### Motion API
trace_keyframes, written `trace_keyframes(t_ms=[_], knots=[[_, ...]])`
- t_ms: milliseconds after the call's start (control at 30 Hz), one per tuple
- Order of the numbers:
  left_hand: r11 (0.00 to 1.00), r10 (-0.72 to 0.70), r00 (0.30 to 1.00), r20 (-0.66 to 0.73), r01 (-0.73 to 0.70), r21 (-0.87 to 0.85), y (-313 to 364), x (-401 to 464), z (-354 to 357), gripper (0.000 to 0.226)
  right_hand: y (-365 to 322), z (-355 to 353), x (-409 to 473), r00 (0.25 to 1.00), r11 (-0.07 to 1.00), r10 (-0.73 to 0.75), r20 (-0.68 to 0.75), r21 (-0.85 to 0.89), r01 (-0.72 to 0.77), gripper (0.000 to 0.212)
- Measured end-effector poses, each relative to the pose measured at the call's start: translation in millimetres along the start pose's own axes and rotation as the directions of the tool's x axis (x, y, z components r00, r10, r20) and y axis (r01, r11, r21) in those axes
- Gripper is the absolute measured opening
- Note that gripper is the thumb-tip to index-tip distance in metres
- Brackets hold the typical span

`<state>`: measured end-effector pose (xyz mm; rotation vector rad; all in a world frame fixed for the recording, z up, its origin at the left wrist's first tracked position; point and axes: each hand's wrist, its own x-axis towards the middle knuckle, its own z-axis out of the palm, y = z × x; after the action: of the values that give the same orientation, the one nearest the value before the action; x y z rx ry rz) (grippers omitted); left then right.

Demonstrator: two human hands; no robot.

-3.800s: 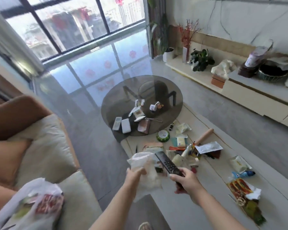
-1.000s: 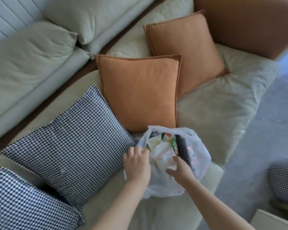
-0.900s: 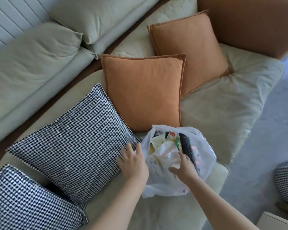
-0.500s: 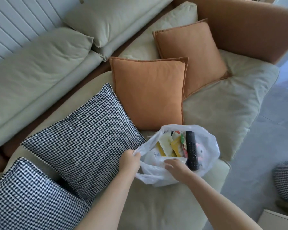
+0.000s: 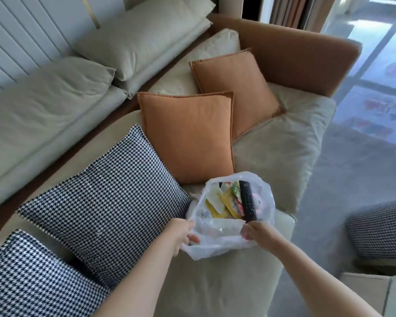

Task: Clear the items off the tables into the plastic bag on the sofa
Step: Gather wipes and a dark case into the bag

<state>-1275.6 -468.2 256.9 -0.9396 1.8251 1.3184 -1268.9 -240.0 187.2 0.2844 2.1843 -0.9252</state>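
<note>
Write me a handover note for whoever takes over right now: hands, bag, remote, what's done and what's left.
Left hand: holds the near-left rim of the plastic bag; grip looks like a pinch.
Right hand: holds the near-right rim, the two hands holding the mouth open.
Bag: sits on the sofa seat, in front of an orange cushion, beside a checked cushion.
Done: the black remote lies inside the bag, on top of packets and wrappers.
Left: the tables are out of view, so what remains there cannot be told from here; check them before the next trip.
</note>
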Motion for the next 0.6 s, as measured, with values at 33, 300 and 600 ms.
trace_keyframes(t_ms=[33,300,600], knots=[[0.999,-0.003,1.000,-0.021,0.004,0.036,-4.1,-4.9,-2.0,0.018,1.3,2.8,-6.0,1.000,0.999,-0.007,0.007,-0.035,0.008,0.032],[0.698,0.513,0.818,-0.262,-0.219,0.682,3.8,-24.9,1.4,0.032,2.9,-1.5,-56.4,0.978,0.989,0.020,-0.205,0.150,0.011,0.029],[0.361,0.610,0.736,0.294,-0.589,0.723,-2.4,-88.0,144.7,0.032,78.7,-9.9,-150.7,0.889,0.903,0.173,-0.424,0.428,0.029,0.016]])
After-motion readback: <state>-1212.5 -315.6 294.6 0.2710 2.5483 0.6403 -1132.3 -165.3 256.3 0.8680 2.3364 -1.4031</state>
